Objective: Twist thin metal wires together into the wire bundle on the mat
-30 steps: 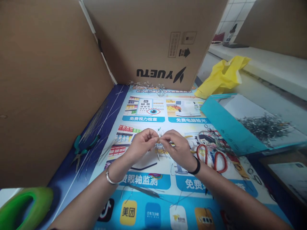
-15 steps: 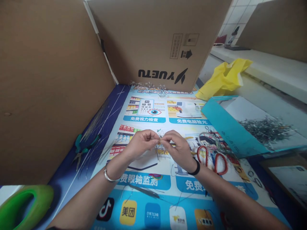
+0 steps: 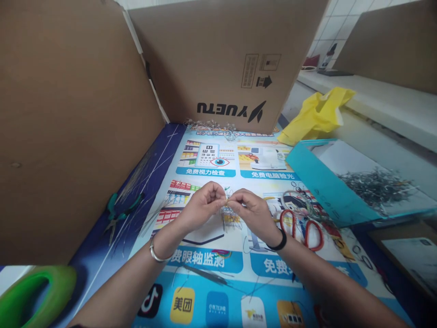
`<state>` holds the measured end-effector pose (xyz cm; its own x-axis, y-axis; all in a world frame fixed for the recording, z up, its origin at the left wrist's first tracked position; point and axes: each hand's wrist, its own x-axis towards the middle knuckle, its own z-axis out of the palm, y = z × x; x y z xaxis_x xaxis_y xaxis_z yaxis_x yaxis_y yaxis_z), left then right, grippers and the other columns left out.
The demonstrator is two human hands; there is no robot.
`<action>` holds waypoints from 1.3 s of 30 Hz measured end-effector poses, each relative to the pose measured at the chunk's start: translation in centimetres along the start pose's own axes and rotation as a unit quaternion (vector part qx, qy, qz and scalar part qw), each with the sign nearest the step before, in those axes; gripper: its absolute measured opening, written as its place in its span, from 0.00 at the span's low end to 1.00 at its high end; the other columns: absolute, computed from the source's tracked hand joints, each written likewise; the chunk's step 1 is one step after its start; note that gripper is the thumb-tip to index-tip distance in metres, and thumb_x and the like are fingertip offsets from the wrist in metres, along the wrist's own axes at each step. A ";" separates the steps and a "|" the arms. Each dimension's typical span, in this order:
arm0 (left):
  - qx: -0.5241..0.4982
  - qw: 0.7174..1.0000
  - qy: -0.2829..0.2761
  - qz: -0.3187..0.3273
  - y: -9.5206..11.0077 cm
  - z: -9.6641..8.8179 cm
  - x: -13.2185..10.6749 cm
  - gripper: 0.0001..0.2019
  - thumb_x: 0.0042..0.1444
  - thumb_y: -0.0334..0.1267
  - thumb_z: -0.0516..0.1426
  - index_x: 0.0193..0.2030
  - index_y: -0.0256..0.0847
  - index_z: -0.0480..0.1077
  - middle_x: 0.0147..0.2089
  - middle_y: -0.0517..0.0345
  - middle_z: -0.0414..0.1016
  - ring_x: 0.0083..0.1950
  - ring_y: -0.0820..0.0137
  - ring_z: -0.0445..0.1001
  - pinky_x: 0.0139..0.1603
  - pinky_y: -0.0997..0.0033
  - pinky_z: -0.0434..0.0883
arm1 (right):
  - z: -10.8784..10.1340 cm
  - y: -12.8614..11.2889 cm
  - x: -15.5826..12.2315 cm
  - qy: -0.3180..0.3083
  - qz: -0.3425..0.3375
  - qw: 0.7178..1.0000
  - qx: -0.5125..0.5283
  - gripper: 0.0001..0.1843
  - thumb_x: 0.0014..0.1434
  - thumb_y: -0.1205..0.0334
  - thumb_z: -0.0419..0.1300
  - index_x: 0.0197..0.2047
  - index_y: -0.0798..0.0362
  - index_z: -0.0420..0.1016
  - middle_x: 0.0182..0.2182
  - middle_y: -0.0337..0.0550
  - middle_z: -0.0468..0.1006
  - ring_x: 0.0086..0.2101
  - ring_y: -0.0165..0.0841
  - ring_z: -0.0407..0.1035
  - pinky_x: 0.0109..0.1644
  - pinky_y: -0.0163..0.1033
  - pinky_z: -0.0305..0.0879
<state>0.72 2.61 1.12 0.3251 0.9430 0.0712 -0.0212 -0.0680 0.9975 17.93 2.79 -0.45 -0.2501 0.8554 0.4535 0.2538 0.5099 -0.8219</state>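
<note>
My left hand (image 3: 207,200) and my right hand (image 3: 251,210) meet fingertip to fingertip above the printed sheet. Both pinch a small piece made of thin bent wire (image 3: 232,219), whose loops and loose ends spread out below and between the fingers. The exact spot they grip is covered by the fingertips. Just right of my right wrist lie red-handled scissors (image 3: 314,234), beside a coil of clear wire (image 3: 297,202). A bundle of straight thin wires (image 3: 206,274) rests nearer to me on the sheet.
Cardboard panels (image 3: 218,59) stand at the left and back. Teal-handled pliers (image 3: 119,212) and a roll of green tape (image 3: 64,287) are on the left. A teal box (image 3: 317,182) with tangled wire pieces (image 3: 378,187) sits at right, near a yellow bag (image 3: 316,116).
Both hands stay pinched together on the wire piece, with only slight finger movement. The whole view has shifted a little.
</note>
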 end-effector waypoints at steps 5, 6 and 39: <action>-0.017 1.000 -0.023 -0.012 0.3 0.0 0.0 0.09 0.54 0.39 0.58 0.36 0.39 0.62 0.29 0.63 0.63 0.27 0.78 0.61 0.26 0.77 0.59 | -0.1 0.0 0.1 -0.030 0.017 0.999 0.012 0.05 0.56 0.64 0.60 0.28 0.52 0.71 0.26 0.38 0.72 0.28 0.28 0.67 0.33 0.33 0.64; -0.018 0.999 -0.026 -0.013 0.4 0.1 0.0 0.09 0.54 0.38 0.58 0.36 0.39 0.62 0.29 0.64 0.63 0.26 0.78 0.60 0.26 0.77 0.59 | -0.2 -0.1 0.2 -0.031 0.019 0.999 0.010 0.06 0.56 0.65 0.59 0.27 0.53 0.70 0.26 0.37 0.72 0.28 0.27 0.66 0.32 0.33 0.63; 0.152 0.971 0.144 0.117 -2.0 2.2 -0.6 0.01 0.53 0.30 0.58 0.32 0.38 0.72 0.32 0.57 0.75 0.32 0.74 0.71 0.33 0.75 0.68 | 0.7 0.2 -0.2 0.045 0.163 0.977 0.130 0.06 0.54 0.61 0.56 0.27 0.53 0.66 0.24 0.35 0.66 0.27 0.27 0.60 0.31 0.33 0.57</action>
<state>2.66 1.44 -0.92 0.0672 0.9391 0.3369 0.2316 -0.3432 0.9103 17.40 2.60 -0.91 -0.1093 0.9790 0.1722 0.0580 0.1792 -0.9821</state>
